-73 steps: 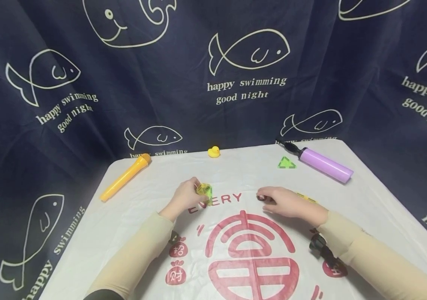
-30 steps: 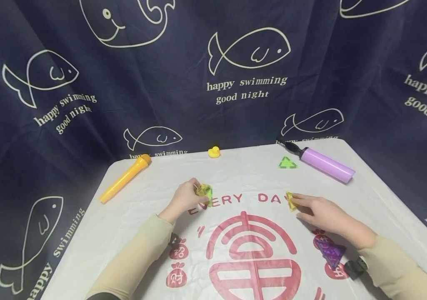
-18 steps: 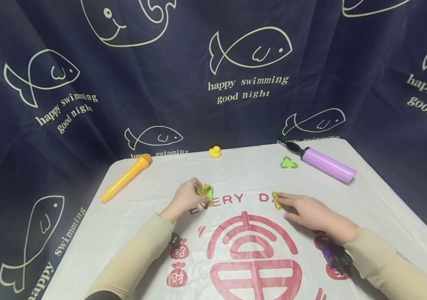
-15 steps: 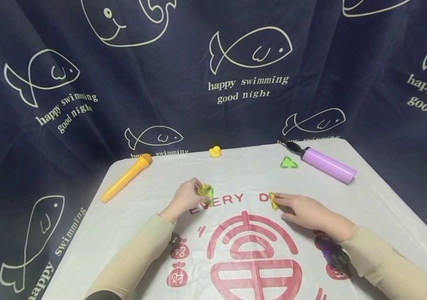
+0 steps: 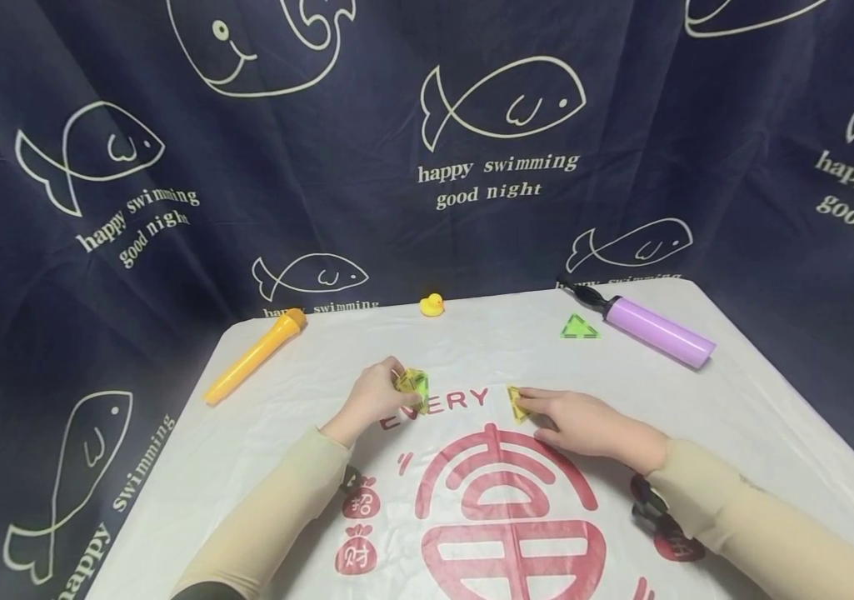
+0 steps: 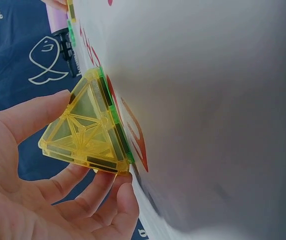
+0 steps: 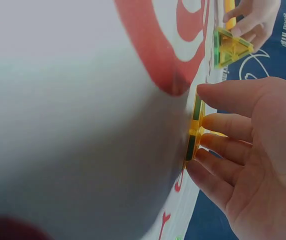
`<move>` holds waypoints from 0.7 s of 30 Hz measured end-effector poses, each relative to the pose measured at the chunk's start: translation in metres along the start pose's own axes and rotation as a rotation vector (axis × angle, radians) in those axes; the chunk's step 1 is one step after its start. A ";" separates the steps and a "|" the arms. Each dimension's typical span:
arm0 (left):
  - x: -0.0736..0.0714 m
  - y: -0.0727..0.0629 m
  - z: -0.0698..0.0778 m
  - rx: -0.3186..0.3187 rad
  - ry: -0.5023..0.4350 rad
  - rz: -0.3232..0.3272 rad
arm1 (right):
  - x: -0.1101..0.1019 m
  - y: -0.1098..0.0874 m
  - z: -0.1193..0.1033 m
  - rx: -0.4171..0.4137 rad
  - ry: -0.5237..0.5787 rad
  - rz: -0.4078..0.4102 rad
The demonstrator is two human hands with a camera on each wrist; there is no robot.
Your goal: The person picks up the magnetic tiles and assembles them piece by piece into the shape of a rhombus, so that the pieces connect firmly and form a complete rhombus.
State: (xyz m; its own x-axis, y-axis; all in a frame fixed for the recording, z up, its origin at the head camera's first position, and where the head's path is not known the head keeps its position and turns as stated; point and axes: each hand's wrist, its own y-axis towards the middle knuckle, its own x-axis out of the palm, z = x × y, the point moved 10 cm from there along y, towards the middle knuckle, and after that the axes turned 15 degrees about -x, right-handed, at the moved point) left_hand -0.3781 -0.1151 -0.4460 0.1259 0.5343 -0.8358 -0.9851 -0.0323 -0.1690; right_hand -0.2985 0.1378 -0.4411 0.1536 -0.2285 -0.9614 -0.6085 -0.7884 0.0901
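Observation:
My left hand [image 5: 370, 400] grips a see-through yellow pyramid of magnetic tiles [image 6: 83, 127], thumb on one side and fingers beneath. A green tile [image 6: 114, 112] forms its side against the white tablecloth. My right hand [image 5: 580, 423] holds a flat yellow triangular magnetic tile [image 5: 516, 404] by its edges, close over the cloth. In the right wrist view its thumb and fingertips [image 7: 205, 92] sit along that tile [image 7: 194, 127]. A short gap separates the tile from the pyramid. A separate green triangular tile [image 5: 580, 327] lies farther back on the right.
A purple hand pump [image 5: 659, 332] with a black nozzle lies at the back right. At the back edge stands a small yellow rubber duck [image 5: 432, 305]. An orange toy microphone [image 5: 256, 357] lies on the left. Red print marks the white tablecloth [image 5: 501, 350]; a dark fish-print curtain [image 5: 367, 200] hangs behind.
My right hand went right, took hold of the yellow tile and has brought it left toward the pyramid. My left hand has stayed in place. The purple tile is now hidden beneath my right wrist.

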 end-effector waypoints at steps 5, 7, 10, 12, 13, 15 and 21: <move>0.001 0.001 -0.001 -0.001 0.000 -0.002 | 0.005 0.006 0.000 0.038 0.017 -0.032; 0.001 0.000 -0.001 -0.002 0.001 0.000 | 0.005 0.007 0.000 0.047 0.020 -0.037; 0.001 -0.001 -0.001 -0.004 -0.006 0.001 | 0.005 0.008 -0.001 0.042 0.018 -0.033; 0.001 -0.001 -0.001 -0.008 -0.014 -0.002 | 0.006 0.007 -0.001 0.041 0.023 -0.030; 0.001 -0.001 -0.002 -0.011 -0.019 -0.007 | 0.006 0.007 -0.001 0.042 0.026 -0.030; 0.002 -0.003 -0.004 -0.016 -0.035 -0.020 | 0.008 0.006 0.001 0.046 0.033 -0.032; 0.000 -0.008 -0.019 -0.030 -0.064 -0.019 | 0.005 -0.001 0.006 0.055 0.049 -0.011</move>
State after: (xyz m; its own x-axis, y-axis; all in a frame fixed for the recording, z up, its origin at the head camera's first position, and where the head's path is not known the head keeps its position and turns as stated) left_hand -0.3675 -0.1311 -0.4551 0.1355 0.5876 -0.7977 -0.9786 -0.0466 -0.2005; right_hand -0.3021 0.1411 -0.4477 0.1973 -0.2489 -0.9482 -0.6483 -0.7587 0.0643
